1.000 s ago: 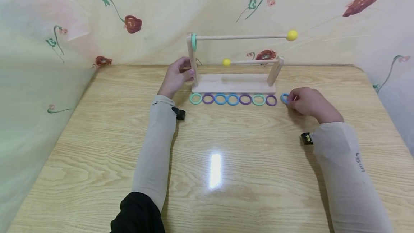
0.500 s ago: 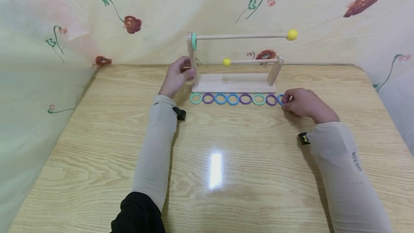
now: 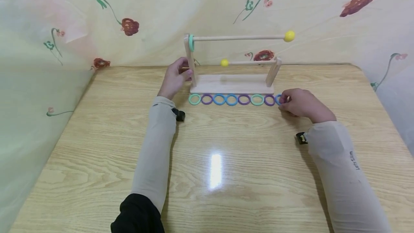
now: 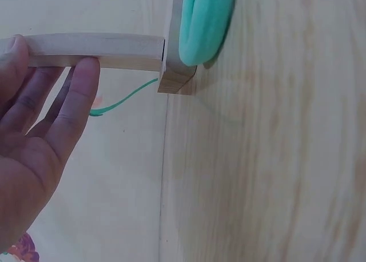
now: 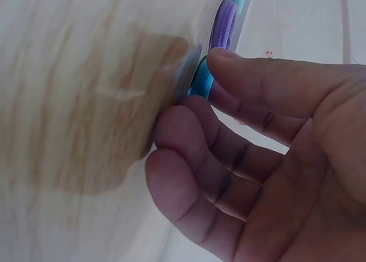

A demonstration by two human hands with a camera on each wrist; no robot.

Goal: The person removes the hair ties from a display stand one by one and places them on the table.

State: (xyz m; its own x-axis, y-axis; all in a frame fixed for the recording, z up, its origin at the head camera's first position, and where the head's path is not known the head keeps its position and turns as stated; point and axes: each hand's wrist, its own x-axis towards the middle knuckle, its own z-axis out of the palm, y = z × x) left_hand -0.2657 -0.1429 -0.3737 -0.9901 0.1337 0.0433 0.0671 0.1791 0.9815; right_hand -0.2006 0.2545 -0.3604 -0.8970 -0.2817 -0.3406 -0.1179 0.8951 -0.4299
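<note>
My left hand (image 3: 174,79) holds the left upright post (image 3: 189,58) of a wooden stand, thumb and fingers on either side of the post (image 4: 114,47) in the left wrist view. With thumb and fingertips, my right hand (image 3: 305,104) pinches a blue ring (image 5: 201,80) low at the table; part of it is hidden by the fingers. This ring lies at the right end of a row, right beside a purple ring (image 3: 270,105). Green, purple and blue rings make up the row along the front of the stand's base (image 3: 231,83).
The upper rod (image 3: 239,38) carries a green ring (image 3: 191,43) at its left end and a yellow ball (image 3: 289,36) at its right. A lower rod (image 3: 250,62) ends in another yellow ball (image 3: 224,62). Flowered cloth (image 3: 155,10) hangs behind the wooden table (image 3: 245,175).
My right hand has slid leftward with the blue ring, bringing it up to the row's right end. The left hand stays on the post.
</note>
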